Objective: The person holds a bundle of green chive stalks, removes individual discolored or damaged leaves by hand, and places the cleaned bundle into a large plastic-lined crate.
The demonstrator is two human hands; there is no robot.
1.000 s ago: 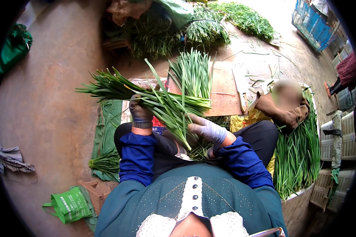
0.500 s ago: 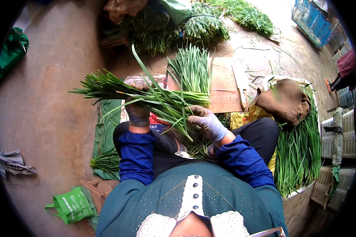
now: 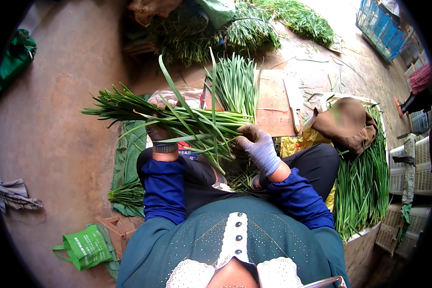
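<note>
Across the middle of the frame, a bundle of long green leaves (image 3: 177, 120), chives or something like them, lay sideways, its tips fanning toward the left and a few loose blades sticking up toward the top. The left hand (image 3: 159, 132), in a dark glove, was closed around the bundle just left of centre, with the leaves covering most of its fingers. The right hand (image 3: 257, 145), in a soiled pale glove, curled over the bundle's cut end at centre; its fingers looked bent onto the stalks, though how firmly they gripped was hard to tell. Just above the hands, another bunch of leaves (image 3: 235, 86) lay on a flat brown cardboard sheet (image 3: 273, 103). At the right of the frame, a white tub (image 3: 365, 233) held more long leaves, and a brown cloth (image 3: 345, 122) sat on its upper end. A green bag (image 3: 84, 247) lay on the ground at lower left, and blue crates (image 3: 381, 26) stood at upper right.
</note>
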